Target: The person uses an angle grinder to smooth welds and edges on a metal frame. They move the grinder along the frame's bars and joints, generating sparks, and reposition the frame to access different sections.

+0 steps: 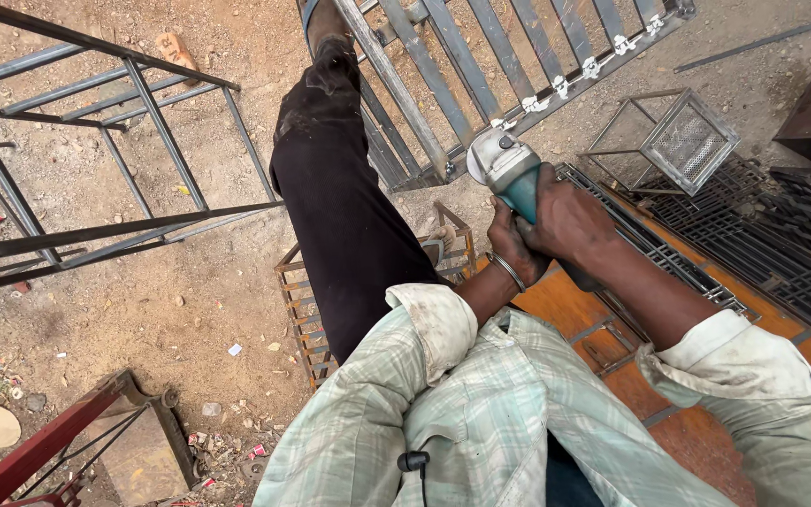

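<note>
Both my hands grip a teal and silver angle grinder. My right hand wraps the grinder's body from above. Just below and to the left, my left hand, with a metal bangle on the wrist, clasps the body too. The grinder's silver head sits against the lower edge of a grey metal gate panel with flat bars. My leg in dark trousers stretches forward and its foot rests on that panel. My sleeves are pale checked cloth, rolled at the cuffs.
A bar frame stands at the left over dirt ground. A rusty small grille lies under my leg. Dark grilles and a small mesh frame lie at the right on an orange surface. A red frame sits bottom left.
</note>
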